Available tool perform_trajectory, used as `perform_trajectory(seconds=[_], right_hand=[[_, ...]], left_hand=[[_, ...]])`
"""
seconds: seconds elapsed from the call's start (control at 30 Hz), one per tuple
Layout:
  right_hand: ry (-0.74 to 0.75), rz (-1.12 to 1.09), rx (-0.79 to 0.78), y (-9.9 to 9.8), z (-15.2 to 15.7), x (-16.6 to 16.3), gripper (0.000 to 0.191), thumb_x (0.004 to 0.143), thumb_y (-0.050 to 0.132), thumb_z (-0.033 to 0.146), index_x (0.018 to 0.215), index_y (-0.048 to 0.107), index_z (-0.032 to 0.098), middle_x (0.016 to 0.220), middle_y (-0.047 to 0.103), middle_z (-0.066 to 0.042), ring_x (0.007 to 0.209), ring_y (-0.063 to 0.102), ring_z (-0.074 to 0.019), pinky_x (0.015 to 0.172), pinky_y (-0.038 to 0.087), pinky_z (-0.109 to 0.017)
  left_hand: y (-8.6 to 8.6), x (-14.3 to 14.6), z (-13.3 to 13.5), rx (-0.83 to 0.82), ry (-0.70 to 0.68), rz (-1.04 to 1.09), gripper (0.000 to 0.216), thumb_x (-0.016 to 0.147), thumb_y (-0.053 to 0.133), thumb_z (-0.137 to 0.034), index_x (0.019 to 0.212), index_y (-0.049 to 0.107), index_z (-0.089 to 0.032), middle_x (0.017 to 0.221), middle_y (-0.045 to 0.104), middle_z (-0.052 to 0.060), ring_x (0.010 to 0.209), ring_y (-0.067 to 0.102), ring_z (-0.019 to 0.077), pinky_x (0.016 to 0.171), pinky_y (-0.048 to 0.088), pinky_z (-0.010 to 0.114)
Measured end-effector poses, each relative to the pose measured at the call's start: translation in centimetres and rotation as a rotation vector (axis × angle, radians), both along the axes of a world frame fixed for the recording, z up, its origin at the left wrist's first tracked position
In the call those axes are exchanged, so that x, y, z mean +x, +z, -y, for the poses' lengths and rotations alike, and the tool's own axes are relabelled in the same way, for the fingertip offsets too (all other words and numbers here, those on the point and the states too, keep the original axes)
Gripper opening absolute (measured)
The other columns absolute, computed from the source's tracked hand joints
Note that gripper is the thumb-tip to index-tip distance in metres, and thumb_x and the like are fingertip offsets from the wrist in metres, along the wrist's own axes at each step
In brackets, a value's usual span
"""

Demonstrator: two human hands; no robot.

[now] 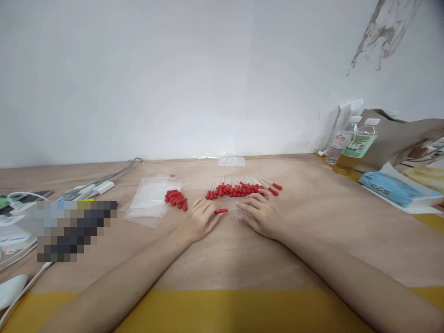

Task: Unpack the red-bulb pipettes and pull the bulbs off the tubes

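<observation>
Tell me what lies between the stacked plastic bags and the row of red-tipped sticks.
A small pile of red bulbs lies there, in the head view.

We see a row of droppers [237, 189] lying flat, slim pale stems pointing away from us and glossy red bulbs facing us, packed side by side and partly overlapping. At the row's right end, a few droppers slant outward, their bulbs splayed to the right. Left of the row, well apart, we find a small heap of loose red bulbs [176, 198], lying on their sides and overlapping. On the row's near side are slender clear tubes [234, 213], bunched together and partly hidden. Just left of those tubes, also nearer than the row, a single red bulb [222, 211] is held sideways, roughly level, one end covered.
</observation>
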State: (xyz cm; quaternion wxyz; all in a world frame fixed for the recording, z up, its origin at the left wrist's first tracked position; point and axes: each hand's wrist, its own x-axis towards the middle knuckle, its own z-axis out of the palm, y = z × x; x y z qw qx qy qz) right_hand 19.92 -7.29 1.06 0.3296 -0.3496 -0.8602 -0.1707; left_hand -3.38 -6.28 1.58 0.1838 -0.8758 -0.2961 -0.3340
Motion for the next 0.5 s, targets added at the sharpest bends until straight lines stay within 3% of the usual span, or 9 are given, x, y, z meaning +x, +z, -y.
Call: perform_trajectory(seconds=[0.07,0.2,0.27,0.37,0.5], right_hand=[[0.008,0.007,0.001,-0.2,-0.1,-0.5,0.025,0.086,0.046,0.035,0.101,0.061,0.021,0.079,0.064,-0.003,0.081,0.051,-0.0167,0.090,0.025,-0.040],[0.022,-0.007,-0.050,-0.6,-0.2,-1.4,0.023,0.088,0.043,0.029,0.088,0.064,0.020,0.069,0.060,-0.002,0.074,0.048,-0.0147,0.085,0.026,-0.036],[0.030,-0.030,-0.099,-0.6,-0.1,-1.7,0.023,0.088,0.043,0.027,0.081,0.064,0.019,0.068,0.059,-0.002,0.073,0.047,-0.0142,0.083,0.026,-0.035],[0.068,-0.068,-0.153,-0.6,0.1,-2.0,0.025,0.088,0.042,0.026,0.076,0.062,0.017,0.064,0.058,-0.001,0.070,0.045,-0.0131,0.080,0.026,-0.033],[0.149,-0.089,-0.150,-0.5,0.2,-2.0,0.028,0.088,0.042,0.026,0.068,0.060,0.016,0.057,0.053,0.000,0.063,0.042,-0.0116,0.076,0.026,-0.032]], left_hand=[[0.0,0.1,-0.1,0.003,-0.044,0.016,0.004,0.084,0.049,-0.021,0.084,0.050,-0.018,0.078,0.061,0.002,0.076,0.056,0.0152,0.069,0.039,0.030],[0.1,0.3,-0.1,-0.025,-0.098,0.013,0.029,0.083,0.050,-0.026,0.110,0.047,-0.016,0.107,0.056,0.011,0.099,0.052,0.0193,0.080,0.041,0.033],[0.3,0.4,-0.2,-0.062,-0.100,-0.036,0.030,0.084,0.050,-0.031,0.110,0.048,-0.016,0.115,0.052,0.012,0.106,0.048,0.0210,0.085,0.040,0.034],[0.5,0.6,-0.3,-0.076,-0.085,-0.121,0.016,0.085,0.047,-0.030,0.091,0.057,-0.018,0.098,0.059,0.006,0.096,0.050,0.0194,0.082,0.039,0.034],[0.8,0.7,-0.2,-0.051,-0.058,-0.202,0.020,0.087,0.043,-0.029,0.079,0.058,-0.017,0.084,0.060,0.004,0.088,0.049,0.0188,0.080,0.035,0.035]])
